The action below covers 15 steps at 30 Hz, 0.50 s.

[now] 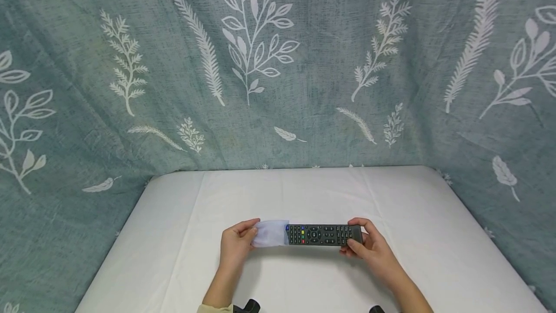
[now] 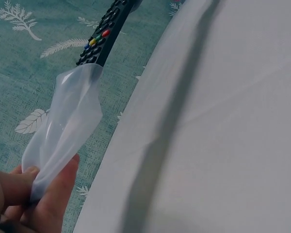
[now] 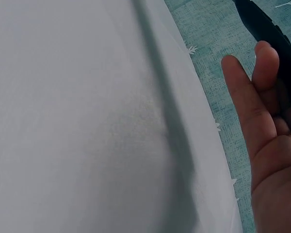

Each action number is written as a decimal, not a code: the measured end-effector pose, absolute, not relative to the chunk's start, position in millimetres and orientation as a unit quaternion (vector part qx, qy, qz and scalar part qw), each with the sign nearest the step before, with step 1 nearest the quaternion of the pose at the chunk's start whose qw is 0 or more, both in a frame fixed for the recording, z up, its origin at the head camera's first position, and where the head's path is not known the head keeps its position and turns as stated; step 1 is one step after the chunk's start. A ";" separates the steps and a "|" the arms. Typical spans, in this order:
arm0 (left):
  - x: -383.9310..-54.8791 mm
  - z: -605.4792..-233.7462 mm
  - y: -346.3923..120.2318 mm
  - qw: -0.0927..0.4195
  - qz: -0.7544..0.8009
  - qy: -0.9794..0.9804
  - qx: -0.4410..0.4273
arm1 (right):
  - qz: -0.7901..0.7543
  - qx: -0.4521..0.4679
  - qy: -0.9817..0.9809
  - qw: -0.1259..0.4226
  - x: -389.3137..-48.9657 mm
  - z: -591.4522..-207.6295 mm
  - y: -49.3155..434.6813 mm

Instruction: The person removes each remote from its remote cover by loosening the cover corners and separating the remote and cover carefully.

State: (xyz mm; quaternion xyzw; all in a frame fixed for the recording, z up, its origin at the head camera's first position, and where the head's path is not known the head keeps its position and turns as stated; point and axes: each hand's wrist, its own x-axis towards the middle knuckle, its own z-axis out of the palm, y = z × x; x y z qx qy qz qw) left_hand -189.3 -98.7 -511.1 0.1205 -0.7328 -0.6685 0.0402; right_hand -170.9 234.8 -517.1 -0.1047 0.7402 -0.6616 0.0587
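A black remote control (image 1: 321, 235) with rows of buttons, some of them coloured, is held level above the white table. Its left end sits inside a translucent, whitish sleeve (image 1: 271, 234), which looks soft and creased in the left wrist view. My left hand (image 1: 236, 243) pinches the far left end of that sleeve (image 2: 68, 116) between thumb and fingers. On the other side, my right hand (image 1: 369, 248) grips the bare right end of the remote, thumb on the front face. In the right wrist view the remote (image 3: 266, 29) is dark and partly hidden by the fingers.
A white cloth (image 1: 217, 197) with faint creases covers the table. Behind and beside it hangs a green-blue curtain (image 1: 321, 124) with white leaf patterns. Dark rounded objects (image 1: 252, 305) show near the wrists at the bottom edge.
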 end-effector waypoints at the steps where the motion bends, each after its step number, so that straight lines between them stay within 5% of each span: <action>1: -188.6 -511.4 -98.7 0.040 -0.667 -0.734 0.122 | -0.660 -0.105 0.741 0.058 -170.8 -517.4 234.7; 15: -189.0 -512.0 -119.6 0.072 -0.652 -0.737 0.162 | -0.645 -0.085 0.759 0.023 -166.3 -521.6 255.4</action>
